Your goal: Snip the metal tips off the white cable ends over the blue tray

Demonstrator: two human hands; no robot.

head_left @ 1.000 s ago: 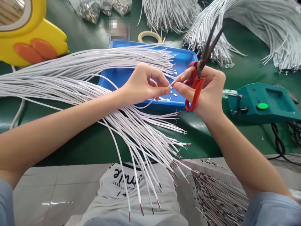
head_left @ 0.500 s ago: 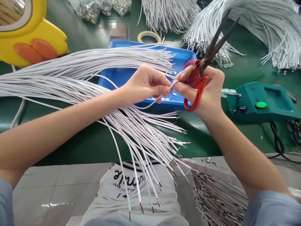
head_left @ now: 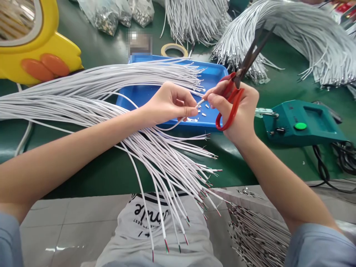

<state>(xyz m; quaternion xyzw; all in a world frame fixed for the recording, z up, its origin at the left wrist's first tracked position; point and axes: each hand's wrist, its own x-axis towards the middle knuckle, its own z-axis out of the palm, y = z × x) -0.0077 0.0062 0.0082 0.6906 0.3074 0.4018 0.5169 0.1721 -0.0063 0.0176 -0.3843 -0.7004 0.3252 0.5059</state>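
My left hand [head_left: 169, 104] pinches the end of one white cable [head_left: 178, 124] that loops under it over the blue tray [head_left: 214, 74]. My right hand [head_left: 239, 111] grips red-handled scissors [head_left: 236, 89] with the dark blades pointing up and away, slightly apart, while its thumb and forefinger pinch the same cable's tip. Both hands meet above the tray's front edge. A large fan of white cables [head_left: 83, 100] runs from the left across the green table, some ends hanging past the table edge.
Small white offcuts [head_left: 204, 109] lie in the tray. A teal device with a green button [head_left: 300, 124] sits to the right, a yellow duck-shaped object [head_left: 39, 48] at far left, a tape roll [head_left: 174, 49] behind the tray, more cable bundles [head_left: 306, 40] at the back.
The view shifted slightly. Both hands stayed pinched on the cable tip; the scissors tilted a little and the blades stayed apart.
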